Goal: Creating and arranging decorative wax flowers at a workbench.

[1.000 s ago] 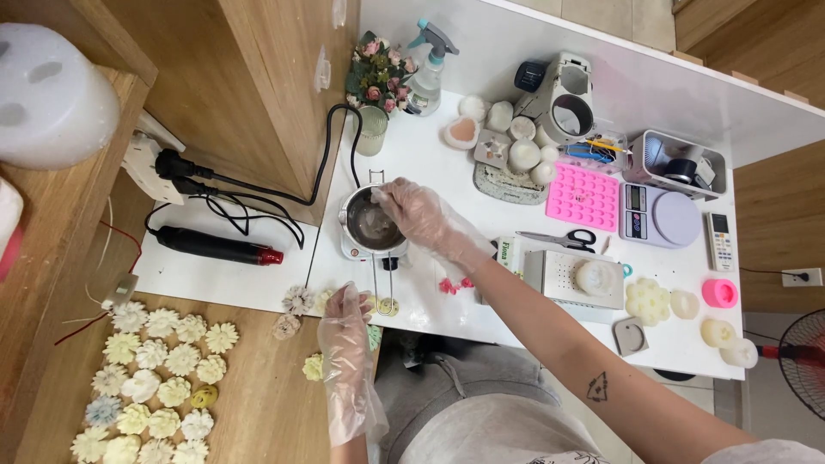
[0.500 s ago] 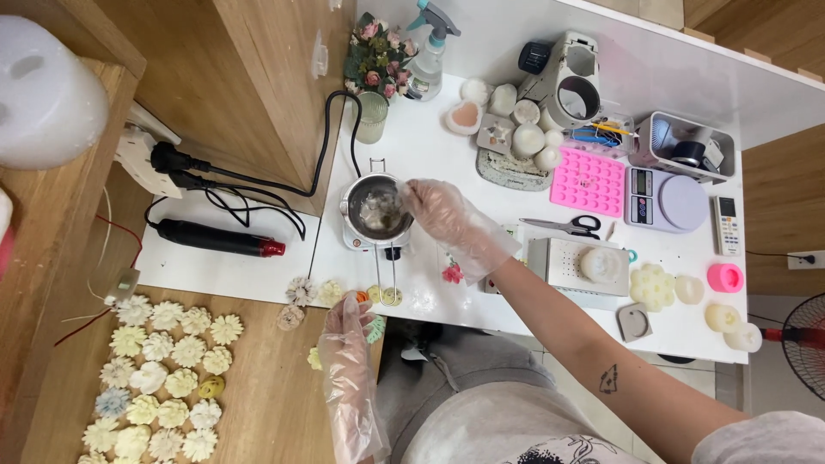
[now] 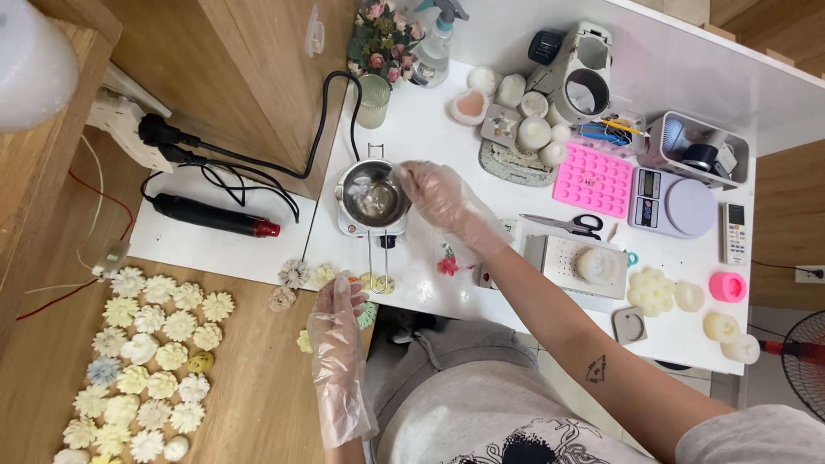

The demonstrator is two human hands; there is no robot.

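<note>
My right hand (image 3: 443, 196), in a thin clear plastic glove, reaches to the right rim of a small metal pot (image 3: 371, 196) that sits on a little white heater. Its fingertips are bunched at the rim; whether they pinch anything is hidden. The pot holds clear liquid, and its long wire handle (image 3: 378, 262) points toward me. My left hand (image 3: 337, 311), also gloved, lies flat at the near table edge with fingers stretched out, beside several small pale flower shapes (image 3: 296, 275).
Many cream flower shapes (image 3: 150, 352) lie in rows on the wooden surface at left. A black heat tool (image 3: 215, 215) and cables lie left of the pot. Scissors (image 3: 567, 225), a pink mould (image 3: 593, 180), a scale (image 3: 675, 204) and white moulds crowd the right side.
My right hand has slid from above the pot's middle to its right rim. My left hand has stayed at the table edge. The view has shifted slightly.
</note>
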